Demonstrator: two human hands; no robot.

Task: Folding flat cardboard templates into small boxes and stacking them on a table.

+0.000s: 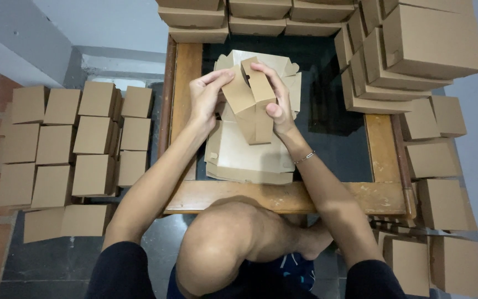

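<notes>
Your left hand (206, 97) and right hand (275, 94) pinch a half-folded cardboard box (252, 102) from both sides, fingers pressed to its flaps, above the flat blanks (250, 158) at table centre. Squeeze unevenly and a flap may crease or spring open; a swinging elbow could topple the finished-box stack (410, 50) at two o'clock.

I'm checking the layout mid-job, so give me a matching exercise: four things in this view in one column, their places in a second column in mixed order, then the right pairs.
Things:
1. Half-folded brown cardboard box
2. Pile of flat brown cardboard blanks
3. Grid of finished square brown cardboard boxes
4. Thin silver bracelet

Places:
A. On the floor, left of the wooden-framed table
B. On the right wrist
C. Held between both hands, left hand and right hand
D. On the table's dark top, under the hands

Pairs: 1-C, 2-D, 3-A, 4-B
</notes>
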